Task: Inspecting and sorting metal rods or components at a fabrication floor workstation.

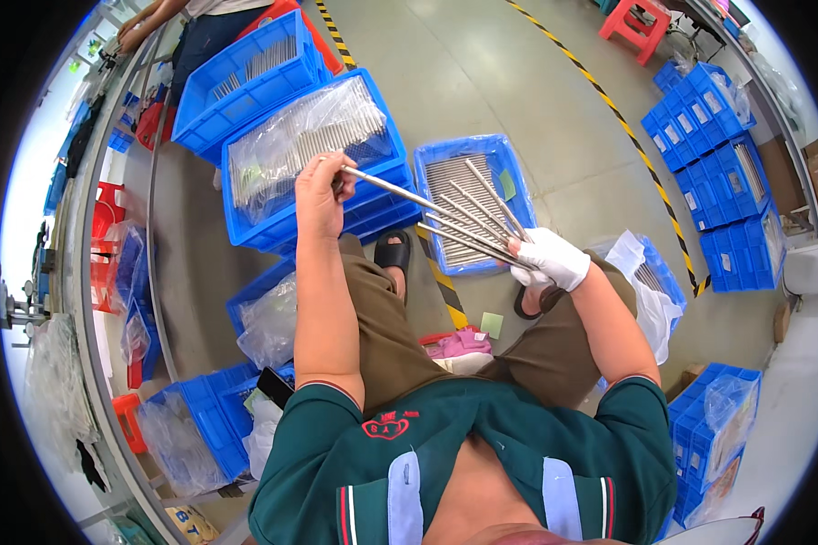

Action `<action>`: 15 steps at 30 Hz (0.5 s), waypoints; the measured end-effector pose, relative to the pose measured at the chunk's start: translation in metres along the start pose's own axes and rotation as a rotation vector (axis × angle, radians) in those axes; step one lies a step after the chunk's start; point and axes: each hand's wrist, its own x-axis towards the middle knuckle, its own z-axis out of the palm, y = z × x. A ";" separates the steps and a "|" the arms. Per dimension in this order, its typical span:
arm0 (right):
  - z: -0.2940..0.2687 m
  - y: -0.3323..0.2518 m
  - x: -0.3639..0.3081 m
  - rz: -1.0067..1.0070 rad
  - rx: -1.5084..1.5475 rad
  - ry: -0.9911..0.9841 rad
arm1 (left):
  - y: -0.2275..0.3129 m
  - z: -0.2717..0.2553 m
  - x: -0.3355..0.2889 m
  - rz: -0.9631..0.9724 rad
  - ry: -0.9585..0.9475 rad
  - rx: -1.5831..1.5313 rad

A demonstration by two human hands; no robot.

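My bare left hand (322, 189) pinches the far end of one long thin metal rod (393, 188), which slants down to the right. My right hand (554, 258), in a white glove with a bare fingertip showing, is closed around several metal rods (468, 238). These spread like a fan toward the upper left, and the pinched rod's lower end meets them near the right hand. Beneath the fan, on the floor, a blue crate (462, 145) holds rows of similar rods. Exactly where the rods sit in the right palm is hidden by the glove.
Stacked blue crates (386, 150) with plastic-covered rods stand left of the floor crate. Another blue crate (671, 282) with white wrapping sits by my right knee. More crates (709, 182) are stacked far right. A metal rail (100, 381) runs along the left; a person (211, 36) stands behind.
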 end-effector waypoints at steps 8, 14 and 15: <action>0.012 -0.003 0.004 0.034 0.263 -0.356 | -0.022 0.038 -0.018 -0.203 -0.392 0.144; 0.021 -0.001 0.015 0.062 0.241 -0.437 | -0.032 0.048 -0.025 -0.328 -0.466 0.069; 0.023 -0.001 0.015 0.065 0.238 -0.453 | -0.034 0.050 -0.024 -0.294 -0.473 0.086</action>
